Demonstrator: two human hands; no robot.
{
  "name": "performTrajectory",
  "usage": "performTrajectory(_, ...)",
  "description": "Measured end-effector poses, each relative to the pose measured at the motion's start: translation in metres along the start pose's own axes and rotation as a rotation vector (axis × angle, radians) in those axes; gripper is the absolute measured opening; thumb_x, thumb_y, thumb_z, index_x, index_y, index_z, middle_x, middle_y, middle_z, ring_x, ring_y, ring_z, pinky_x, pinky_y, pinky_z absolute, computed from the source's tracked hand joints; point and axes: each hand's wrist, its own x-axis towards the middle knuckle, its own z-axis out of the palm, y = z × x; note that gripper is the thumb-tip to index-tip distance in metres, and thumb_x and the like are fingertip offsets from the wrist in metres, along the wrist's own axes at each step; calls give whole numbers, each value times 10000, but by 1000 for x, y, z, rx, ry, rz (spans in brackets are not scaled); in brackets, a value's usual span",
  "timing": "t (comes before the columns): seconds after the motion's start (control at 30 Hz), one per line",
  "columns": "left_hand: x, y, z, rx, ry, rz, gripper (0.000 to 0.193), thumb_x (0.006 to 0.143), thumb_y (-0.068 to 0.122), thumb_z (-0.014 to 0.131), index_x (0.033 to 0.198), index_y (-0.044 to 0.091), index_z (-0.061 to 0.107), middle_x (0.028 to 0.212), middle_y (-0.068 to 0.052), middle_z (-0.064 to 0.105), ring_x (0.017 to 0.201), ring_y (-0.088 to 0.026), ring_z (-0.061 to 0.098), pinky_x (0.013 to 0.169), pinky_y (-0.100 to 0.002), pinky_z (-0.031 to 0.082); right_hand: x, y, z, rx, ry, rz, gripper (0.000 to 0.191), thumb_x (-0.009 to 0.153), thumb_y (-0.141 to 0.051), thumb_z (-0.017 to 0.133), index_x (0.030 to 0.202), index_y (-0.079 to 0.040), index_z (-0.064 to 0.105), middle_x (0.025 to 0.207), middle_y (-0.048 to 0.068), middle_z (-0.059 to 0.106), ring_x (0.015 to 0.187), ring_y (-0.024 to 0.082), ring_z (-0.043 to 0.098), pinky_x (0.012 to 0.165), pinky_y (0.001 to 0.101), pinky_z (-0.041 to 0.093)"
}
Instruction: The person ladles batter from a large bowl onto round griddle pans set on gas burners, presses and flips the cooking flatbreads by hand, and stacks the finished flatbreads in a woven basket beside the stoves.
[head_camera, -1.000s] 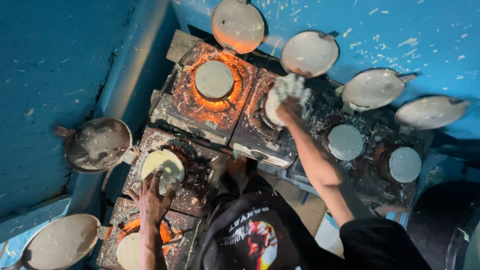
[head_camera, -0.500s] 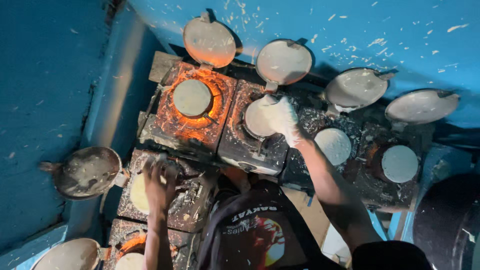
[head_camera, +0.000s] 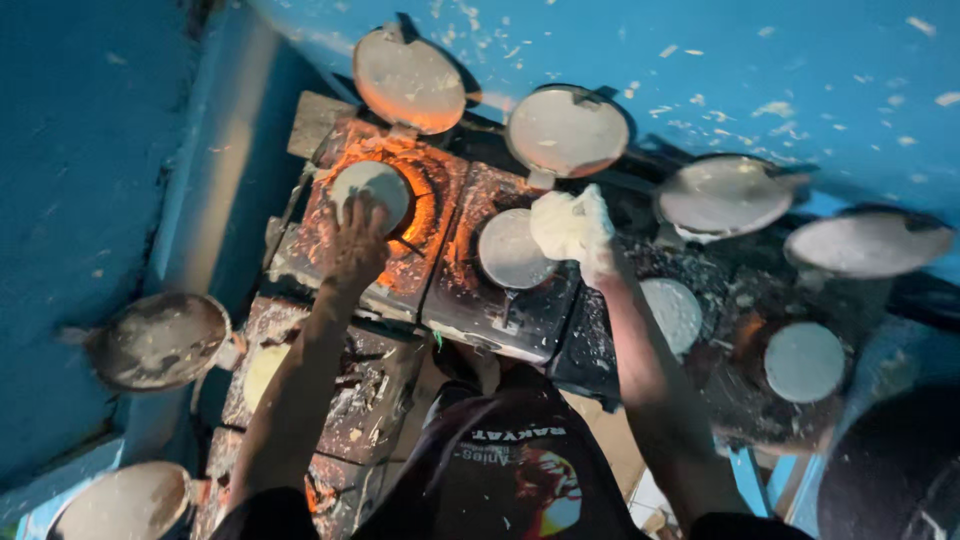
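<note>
Nearest, the left hand lies spread, fingers wide and gripping nothing, its tips touching the pale round disc on the glowing burner at about eleven o'clock. Just beside it, at about twelve o'clock, the right hand is closed around a white cloth at the edge of a second disc. Farther, at twelve o'clock, two open lids stand against the blue wall.
</note>
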Motion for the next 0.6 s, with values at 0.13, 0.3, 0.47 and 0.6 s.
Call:
performTrajectory(0.13, 13, -18, 1, -386, 0, -113, 447, 787, 149, 705, 1216, 51, 627, 1317, -214, 582, 1239, -416, 560, 1063, -514, 465, -22, -40, 22, 913, -795, 327, 817, 1106, -566, 445, 1544, 124, 431, 1349, 266, 607, 1033, 325, 637, 860, 425, 552)
performTrajectory(0.3, 16, -41, 12, -822, 321, -170, 306, 916, 105, 657, 1200, -6, 641, 1166, -231, 674, 1052, -375, 687, 909, -434, 559, -39, -69, 53, 239, -149, 79, 688, 950, -582, 448, 1280, 10, 569, 1194, 136, 706, 1066, 296, 679, 951, 466, 521)
performTrajectory(0.47, -8, -53, 10, -959, 436, -527, 240, 935, 141, 647, 1154, 53, 696, 1156, -165, 715, 1080, -334, 694, 956, -418, 558, -32, -24, 79, 24, -9, 287, 723, 930, -612, 473, 1249, 11, 654, 1194, 159, 710, 1041, 307, 690, 936, 484, 524)
performTrajectory(0.6, 7, -1, 12, -476, 360, -429, 531, 849, 377, 745, 1252, 50, 634, 1351, -218, 586, 1295, -440, 487, 1058, -643, 320, -9, 27, 117, 164, -55, 41, 587, 1064, -527, 536, 1361, -30, 632, 1333, 161, 678, 1131, 326, 638, 972, 477, 483)
